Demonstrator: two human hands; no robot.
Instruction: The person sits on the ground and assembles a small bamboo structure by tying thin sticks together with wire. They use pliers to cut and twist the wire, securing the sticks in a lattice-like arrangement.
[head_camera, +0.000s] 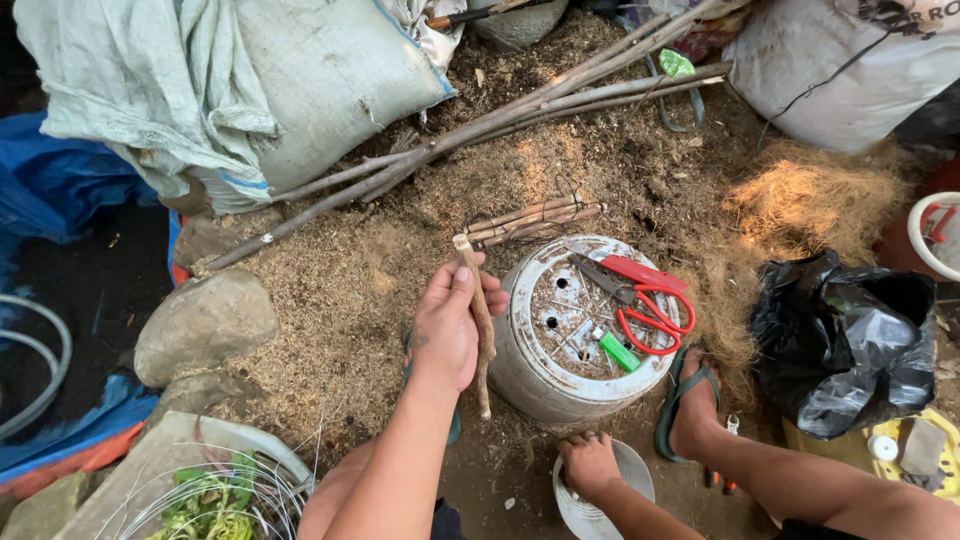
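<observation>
Lying at eleven o'clock, a big pale woven sack (300, 90) was the largest thing on the ground (330, 290), which was covered with sawdust and fibre. Long bare branches (500, 115) ran from it toward one o'clock. At three o'clock sat a crumpled black plastic bag (845, 340). Near the centre an upturned grey pot (575, 335) stood, with red-handled shears (640, 295) and a small green lighter (618, 351) lying on its base. A grey stone (205, 322) lay at nine o'clock. Just left of the pot, the left hand (447, 325) was closed around a short stick (477, 320), held nearly upright. At six o'clock the right hand (588, 462) gripped the rim of a small grey bowl (605, 500).
</observation>
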